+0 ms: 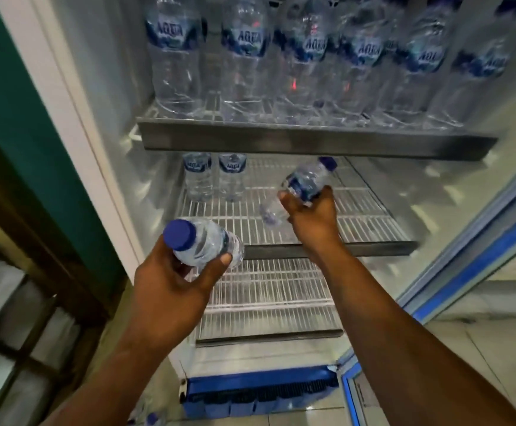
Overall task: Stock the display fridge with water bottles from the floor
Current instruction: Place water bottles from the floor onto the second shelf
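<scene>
Head view: left hand (170, 284) grips a small bottle (203, 242); right hand (313, 216) grips another bottle (301, 187) over the middle shelf (358, 216).

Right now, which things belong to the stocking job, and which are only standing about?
Job: left bottle in left hand; right bottle in right hand; middle wire shelf; two small bottles standing on it.
Not the job: large bottles on upper shelf; wooden frame; green wall.

A: Upper shelf (312, 142), load?
B: One row of large bottles (244, 56), upright, side by side along the front edge.
A: Middle wire shelf (367, 222)?
B: Left small bottle (198, 176) and right small bottle (232, 176), upright, just beside each other, rear left.
</scene>
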Demonstrator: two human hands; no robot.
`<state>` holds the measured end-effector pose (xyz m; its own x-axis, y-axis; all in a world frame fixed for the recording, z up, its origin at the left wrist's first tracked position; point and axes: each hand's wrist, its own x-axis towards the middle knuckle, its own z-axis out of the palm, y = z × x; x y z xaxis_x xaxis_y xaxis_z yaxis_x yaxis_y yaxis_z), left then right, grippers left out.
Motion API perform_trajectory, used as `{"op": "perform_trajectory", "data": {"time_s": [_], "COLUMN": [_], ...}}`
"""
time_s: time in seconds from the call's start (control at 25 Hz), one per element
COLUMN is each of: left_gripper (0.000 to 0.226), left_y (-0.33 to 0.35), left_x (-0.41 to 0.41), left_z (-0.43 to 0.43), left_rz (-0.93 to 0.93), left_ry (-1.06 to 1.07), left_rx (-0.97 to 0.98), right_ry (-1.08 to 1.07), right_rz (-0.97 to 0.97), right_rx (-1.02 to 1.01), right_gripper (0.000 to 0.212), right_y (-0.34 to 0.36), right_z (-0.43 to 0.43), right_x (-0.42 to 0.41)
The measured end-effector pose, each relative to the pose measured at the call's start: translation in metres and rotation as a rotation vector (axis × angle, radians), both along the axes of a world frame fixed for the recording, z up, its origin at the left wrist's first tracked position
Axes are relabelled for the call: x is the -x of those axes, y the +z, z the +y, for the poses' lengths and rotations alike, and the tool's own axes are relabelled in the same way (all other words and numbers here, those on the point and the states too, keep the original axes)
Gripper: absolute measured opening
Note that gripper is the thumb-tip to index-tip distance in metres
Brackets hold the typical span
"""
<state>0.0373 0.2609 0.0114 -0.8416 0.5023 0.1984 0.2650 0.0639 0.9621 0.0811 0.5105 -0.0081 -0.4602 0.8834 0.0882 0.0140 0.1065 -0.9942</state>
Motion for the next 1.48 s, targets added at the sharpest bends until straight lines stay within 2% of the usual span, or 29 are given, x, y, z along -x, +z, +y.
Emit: {"op": "perform_trajectory", "data": {"time_s": [0.2, 0.32, 0.52, 0.76, 1.04, 1.32, 1.48], "left_gripper": [0.061, 0.057, 0.051, 0.05, 0.052, 0.055, 0.054], "left_y": [0.002, 0.004, -0.002, -0.013, -0.014, -0.015, -0.012], "left_x": [0.021, 0.032, 0.042, 0.041, 0.05, 0.055, 0.055], "left_z": [0.033, 0.049, 0.067, 0.076, 0.082, 0.088, 0.091], "left_rz": [0.011, 0.017, 0.0, 0.012, 0.046, 0.091, 0.116], "left_ry": [0.082, 0.073, 0.077, 0.069, 0.048, 0.055, 0.057], "left_rx": [0.015, 0.014, 0.014, 0.058, 0.093, 0.141, 0.173], "right_ry": [0.027, 0.037, 0.062, -0.034, 0.015, 0.008, 0.061], "right_rz": [-0.2, -0.257, -0.277, -0.354, -0.445, -0.445, -0.409], "right_rx": [-0.284, -0.365, -0.378, -0.462, -0.375, -0.418, -0.343], "right_gripper": [0.056, 0.06, 0.067, 0.075, 0.065, 0.069, 0.072], "right_y": [-0.009, -0.022, -0.03, -0.032, -0.043, -0.049, -0.049], "right_z": [0.042, 0.049, 0.049, 0.051, 0.054, 0.057, 0.059], "right_x": [0.073, 0.086, 0.084, 0.087, 0.086, 0.09, 0.084]}}
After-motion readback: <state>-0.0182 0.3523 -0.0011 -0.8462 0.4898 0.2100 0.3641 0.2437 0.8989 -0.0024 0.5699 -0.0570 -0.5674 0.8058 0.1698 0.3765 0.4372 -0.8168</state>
